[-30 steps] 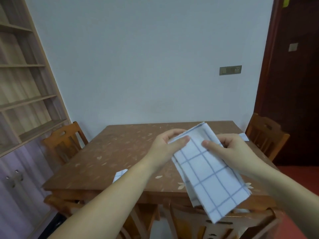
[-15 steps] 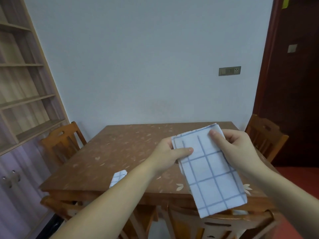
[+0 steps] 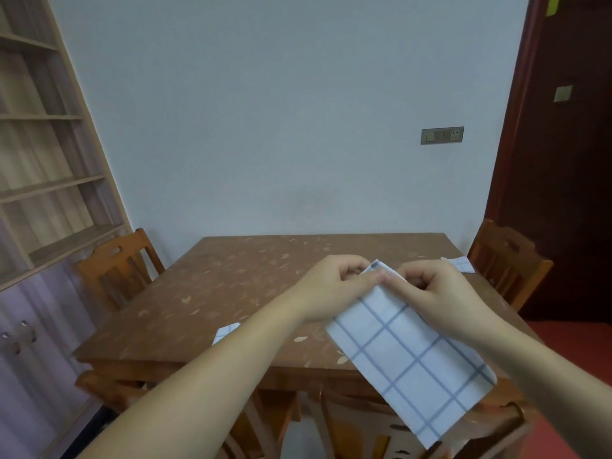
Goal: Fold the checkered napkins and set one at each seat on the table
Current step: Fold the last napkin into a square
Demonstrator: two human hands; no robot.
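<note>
A white napkin with blue checks hangs folded into a long strip above the near edge of the brown table. My left hand and my right hand both pinch its top end, thumbs almost touching. The strip slopes down to the right, over the near chair. A folded napkin lies at the table's right edge by the right chair. Another folded napkin lies near the front left edge, partly hidden by my left forearm.
Wooden chairs stand at the left side, the right side and the near side of the table. A shelf unit fills the left wall. A dark door is on the right.
My hands have come together at the napkin's top end, bringing its top corners close. The napkin now hangs as a narrower strip sloping to the right.
</note>
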